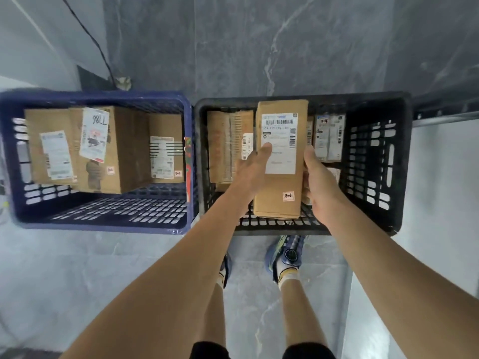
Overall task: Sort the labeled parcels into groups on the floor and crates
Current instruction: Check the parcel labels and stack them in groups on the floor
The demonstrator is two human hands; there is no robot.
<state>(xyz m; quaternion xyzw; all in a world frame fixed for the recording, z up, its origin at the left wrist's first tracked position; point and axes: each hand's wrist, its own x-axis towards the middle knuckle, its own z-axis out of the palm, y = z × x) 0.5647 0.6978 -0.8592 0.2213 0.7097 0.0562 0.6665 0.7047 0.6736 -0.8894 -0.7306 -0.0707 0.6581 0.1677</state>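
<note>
Grey marble floor (77, 268) bears a blue plastic crate (103, 225), three labelled cardboard boxes (124, 151) along its far wall. Inside the adjoining black plastic crate (375, 164), left hand (250, 172) and right hand (320, 182) clasp a tall brown cardboard parcel (274, 198).

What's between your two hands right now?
In the head view, one tall cardboard parcel with a white shipping label, held between the left hand and right hand at the black crate.

Left arm: bare, reaching forward and down.
Left hand (252, 169): gripping the left edge of the cardboard parcel (273, 195), thumb lying across its front.
Right arm: bare, extending likewise.
Right hand (321, 185): clasping the right edge, fingers curling behind.
Legs: standing slightly apart.
</note>
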